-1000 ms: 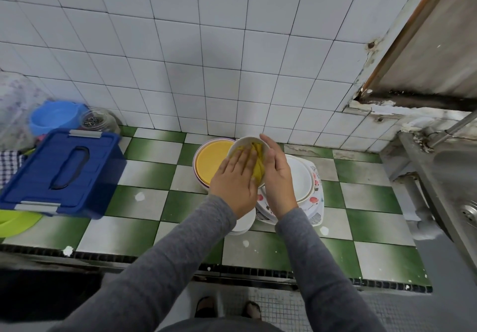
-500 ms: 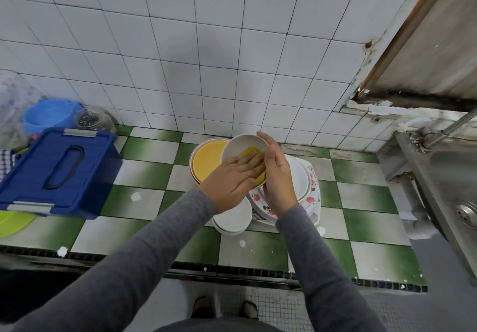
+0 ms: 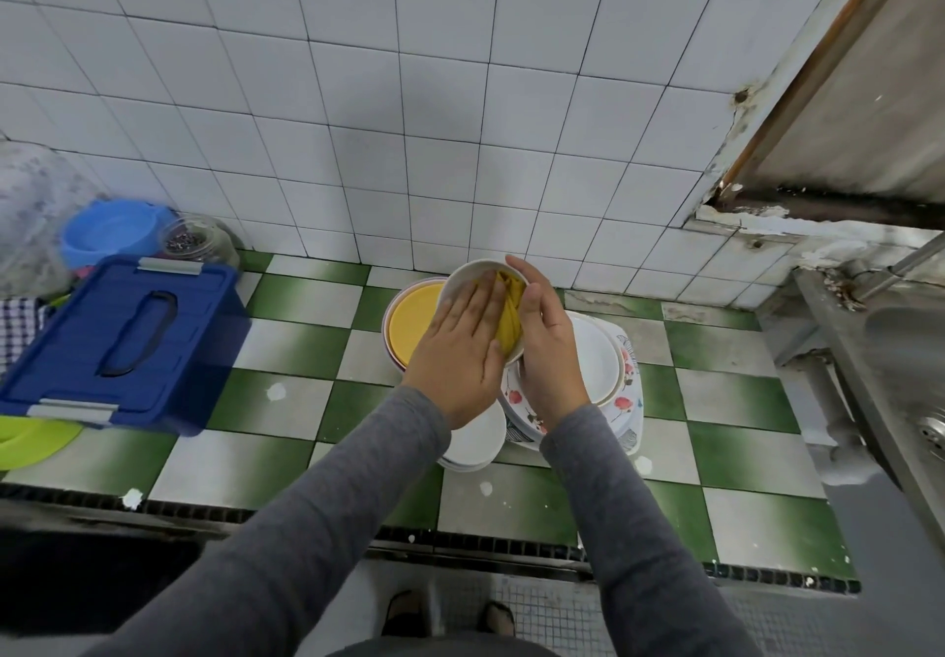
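A white bowl (image 3: 468, 273) is held tilted above the green and white tiled counter (image 3: 286, 344). My right hand (image 3: 549, 344) grips its right rim, fingers curled round the edge. A yellow cloth (image 3: 511, 306) lies inside the bowl. My left hand (image 3: 460, 349) presses flat on the cloth with straight fingers, covering most of the bowl's inside. Below the hands stand a yellow plate (image 3: 409, 324), a stack of white flowered plates (image 3: 608, 365) and a stack of small white bowls (image 3: 475, 441).
A blue lidded box (image 3: 122, 339) stands at the left, with a blue basin (image 3: 110, 229) and a glass jar (image 3: 192, 239) behind it and a green plate (image 3: 30, 439) at its front. A steel sink (image 3: 900, 375) is at the right. The tiled wall (image 3: 409, 119) rises behind.
My left hand has slid the yellow cloth round inside the bowl, fingers swinging from pointing right to pointing up. The right hand keeps its grip on the rim.
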The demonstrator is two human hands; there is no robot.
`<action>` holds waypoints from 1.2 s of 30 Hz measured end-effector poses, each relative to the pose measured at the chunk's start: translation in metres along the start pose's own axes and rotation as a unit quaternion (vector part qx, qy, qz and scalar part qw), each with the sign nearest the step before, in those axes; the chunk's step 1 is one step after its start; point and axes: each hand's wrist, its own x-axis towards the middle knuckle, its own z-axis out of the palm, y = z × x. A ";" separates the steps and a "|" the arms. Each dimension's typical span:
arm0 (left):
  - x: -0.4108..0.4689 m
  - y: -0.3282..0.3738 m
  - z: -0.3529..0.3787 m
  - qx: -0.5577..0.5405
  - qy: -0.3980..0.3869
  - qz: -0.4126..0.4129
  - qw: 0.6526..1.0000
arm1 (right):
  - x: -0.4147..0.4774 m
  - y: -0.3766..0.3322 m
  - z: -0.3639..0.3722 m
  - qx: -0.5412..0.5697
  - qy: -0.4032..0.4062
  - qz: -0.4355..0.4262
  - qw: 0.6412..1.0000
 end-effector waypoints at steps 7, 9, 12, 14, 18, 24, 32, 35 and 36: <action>-0.006 -0.011 -0.001 -0.132 -0.049 0.063 0.988 | 0.002 0.006 -0.005 -0.007 -0.007 0.013 1.000; -0.010 -0.012 -0.005 -0.155 -0.046 0.066 0.985 | 0.003 0.006 -0.007 -0.006 -0.013 0.021 1.000; -0.013 -0.014 -0.011 -0.151 -0.032 0.091 0.984 | 0.006 0.006 -0.012 0.004 -0.015 0.039 0.999; -0.013 -0.018 -0.012 -0.131 -0.041 0.110 0.984 | 0.009 0.006 -0.015 0.027 -0.016 0.061 0.998; -0.012 -0.021 -0.013 -0.123 0.014 0.123 0.985 | 0.013 0.004 -0.020 0.081 -0.022 0.122 0.989; -0.011 -0.013 -0.023 -0.230 0.051 0.107 0.966 | 0.019 -0.009 -0.025 0.095 -0.058 0.185 0.976; -0.014 0.002 -0.038 -0.664 0.072 -0.107 0.737 | -0.001 0.016 -0.023 0.273 -0.034 0.187 0.943; -0.014 -0.002 -0.033 -0.698 0.073 -0.145 0.698 | -0.006 0.016 -0.019 0.270 -0.010 0.158 0.950; -0.014 -0.003 -0.031 -0.705 0.080 -0.154 0.687 | -0.006 0.017 -0.020 0.256 0.001 0.148 0.955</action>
